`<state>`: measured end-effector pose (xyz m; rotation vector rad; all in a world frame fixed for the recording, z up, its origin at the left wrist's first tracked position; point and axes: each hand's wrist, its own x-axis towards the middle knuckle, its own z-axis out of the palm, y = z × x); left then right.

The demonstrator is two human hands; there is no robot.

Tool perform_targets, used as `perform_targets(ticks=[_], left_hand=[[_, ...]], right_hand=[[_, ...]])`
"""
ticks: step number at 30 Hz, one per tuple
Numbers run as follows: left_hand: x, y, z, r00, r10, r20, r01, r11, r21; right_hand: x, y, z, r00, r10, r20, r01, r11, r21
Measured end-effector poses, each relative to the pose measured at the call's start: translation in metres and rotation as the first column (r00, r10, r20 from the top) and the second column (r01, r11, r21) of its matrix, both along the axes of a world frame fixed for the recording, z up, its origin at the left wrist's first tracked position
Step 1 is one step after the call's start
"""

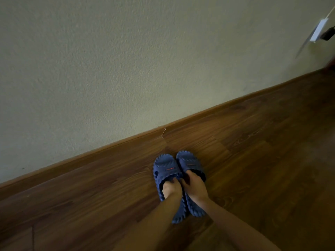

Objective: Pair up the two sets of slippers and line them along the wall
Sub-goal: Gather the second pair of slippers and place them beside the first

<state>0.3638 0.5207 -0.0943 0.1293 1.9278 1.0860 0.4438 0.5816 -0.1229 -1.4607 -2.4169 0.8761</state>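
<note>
Two dark blue slippers lie side by side on the wooden floor, toes pointing toward the wall. My left hand (171,189) has its fingers tucked under the strap of the left blue slipper (164,167). My right hand (194,187) grips the strap of the right blue slipper (188,161). The two slippers touch along their inner edges. A short gap of floor separates their toes from the baseboard (126,140). No second pair of slippers is in view.
A pale textured wall (126,60) runs diagonally from lower left to upper right above the wooden baseboard. A white wall socket (318,31) with a dark plug sits at the far upper right. Brown wood-pattern floor (262,151) spreads on both sides of the slippers.
</note>
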Motion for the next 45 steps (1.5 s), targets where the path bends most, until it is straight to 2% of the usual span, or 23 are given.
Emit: perform_targets(ticks=[3,8,11,15,24,34,41,45], left_hand=[[0.006,0.004,-0.007,0.99,0.016,0.137,-0.016,1.0,0.002],[0.001,0.01,0.007,0.97,0.142,0.2,-0.167,0.98,0.112],[-0.003,0.012,0.009,0.907,0.272,0.321,-0.333,0.931,0.152],[-0.003,0.005,0.015,0.839,0.308,0.448,-0.429,0.881,0.198],[-0.029,-0.017,0.02,0.831,0.364,0.421,-0.486,0.843,0.229],[-0.088,-0.078,0.023,0.798,0.493,0.347,-0.577,0.79,0.205],[-0.126,-0.123,0.027,0.757,0.559,0.339,-0.641,0.737,0.215],[-0.145,-0.151,0.028,0.745,0.581,0.329,-0.659,0.718,0.225]], right_hand=[[0.001,-0.002,0.0,1.0,-0.004,-0.018,0.004,1.0,0.008],[-0.001,-0.007,-0.003,0.998,-0.059,-0.023,0.061,0.992,0.107],[-0.004,-0.002,-0.003,0.997,-0.079,0.001,0.078,0.987,0.137],[-0.005,0.0,-0.007,0.995,-0.103,-0.009,0.103,0.983,0.152],[-0.037,-0.023,0.003,0.992,-0.073,-0.102,0.089,0.981,0.17],[-0.099,-0.069,0.01,0.984,0.169,-0.055,-0.158,0.975,0.159],[-0.138,-0.106,0.019,0.957,0.257,-0.135,-0.248,0.965,0.08],[-0.16,-0.129,0.021,0.937,0.33,-0.114,-0.325,0.944,0.064]])
